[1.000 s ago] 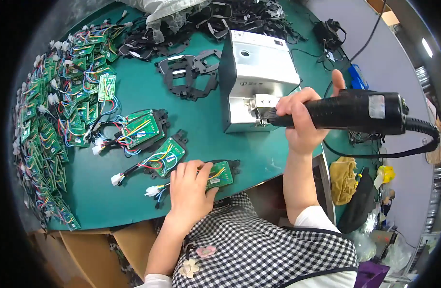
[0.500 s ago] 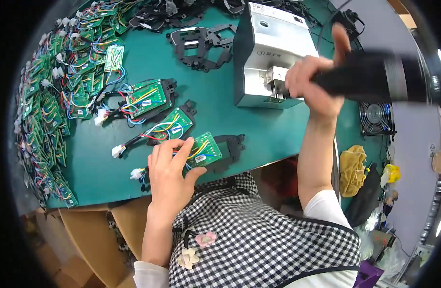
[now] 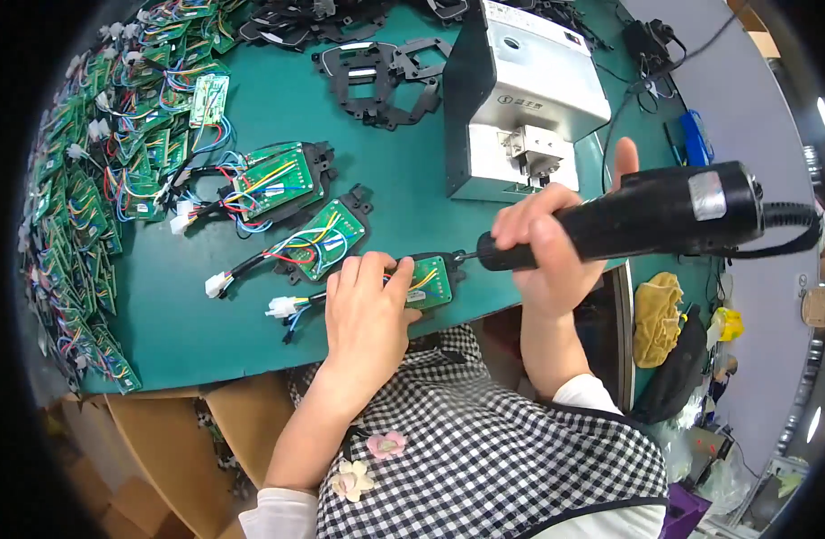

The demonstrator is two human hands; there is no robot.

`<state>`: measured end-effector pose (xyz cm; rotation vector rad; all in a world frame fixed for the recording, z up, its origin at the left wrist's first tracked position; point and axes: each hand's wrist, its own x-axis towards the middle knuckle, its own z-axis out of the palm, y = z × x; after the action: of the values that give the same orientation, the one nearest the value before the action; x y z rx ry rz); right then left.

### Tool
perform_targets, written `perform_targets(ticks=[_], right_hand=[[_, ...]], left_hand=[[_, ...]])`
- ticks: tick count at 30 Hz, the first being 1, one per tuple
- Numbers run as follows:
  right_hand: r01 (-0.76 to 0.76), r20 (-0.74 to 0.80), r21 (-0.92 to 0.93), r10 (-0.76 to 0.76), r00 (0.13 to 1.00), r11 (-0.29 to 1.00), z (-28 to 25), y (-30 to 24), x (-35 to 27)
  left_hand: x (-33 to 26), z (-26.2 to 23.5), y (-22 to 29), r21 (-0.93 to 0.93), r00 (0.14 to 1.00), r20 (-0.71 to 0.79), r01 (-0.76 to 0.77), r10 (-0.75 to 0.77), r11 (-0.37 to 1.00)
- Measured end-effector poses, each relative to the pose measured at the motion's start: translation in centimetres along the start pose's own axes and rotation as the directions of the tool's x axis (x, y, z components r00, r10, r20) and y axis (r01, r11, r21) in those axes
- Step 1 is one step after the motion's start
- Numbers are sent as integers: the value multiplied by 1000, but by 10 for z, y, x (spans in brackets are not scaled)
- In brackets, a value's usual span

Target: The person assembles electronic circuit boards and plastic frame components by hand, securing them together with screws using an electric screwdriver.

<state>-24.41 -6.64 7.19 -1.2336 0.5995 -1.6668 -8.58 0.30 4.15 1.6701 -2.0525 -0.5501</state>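
My left hand (image 3: 368,310) is closed over a green circuit board (image 3: 437,280) with coloured wires, its thumb at the near edge. The board lies on a black plastic frame (image 3: 457,269) near the table's front edge; a white connector (image 3: 285,307) pokes out left of my hand. In my right hand (image 3: 554,260) is a black electric screwdriver (image 3: 651,214), held nearly level. Its bit points left and reaches the frame's right end; whether a screw sits on the tip is too small to tell. Two more wired boards (image 3: 330,235) (image 3: 278,184) on black frames lie beyond my left hand.
A silver and black screw feeder (image 3: 538,76) stands behind the screwdriver. Many wired boards (image 3: 80,225) are heaped along the left. Black plastic frames (image 3: 377,85) lie at the back. On the right are a yellow cloth (image 3: 658,319) and a coiled cord (image 3: 790,216).
My right hand has brought the screwdriver from the screw feeder down to the frame's right end. My left hand and the board have shifted right, and the board now sits over the frame.
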Motion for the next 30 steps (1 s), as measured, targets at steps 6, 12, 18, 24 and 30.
perform_targets(ticks=[6,12,18,24,30], right_hand=[[-79,26,-15,79,996,997,2,16,-7],[-24,242,-82,43,969,996,-3,23,-4],[-35,540,-85,75,838,996,-11,22,-2],[201,178,-103,-181,967,974,-17,5,23],[352,-41,-167,-363,931,921,-29,-14,72]], left_hand=[[4,2,1,-39,1000,3,30,-30,999],[2,2,3,-51,998,13,68,-68,996],[2,5,1,-15,999,7,47,-47,999],[3,3,4,-49,997,17,79,-78,996],[1,5,2,-32,998,-16,52,-53,998]])
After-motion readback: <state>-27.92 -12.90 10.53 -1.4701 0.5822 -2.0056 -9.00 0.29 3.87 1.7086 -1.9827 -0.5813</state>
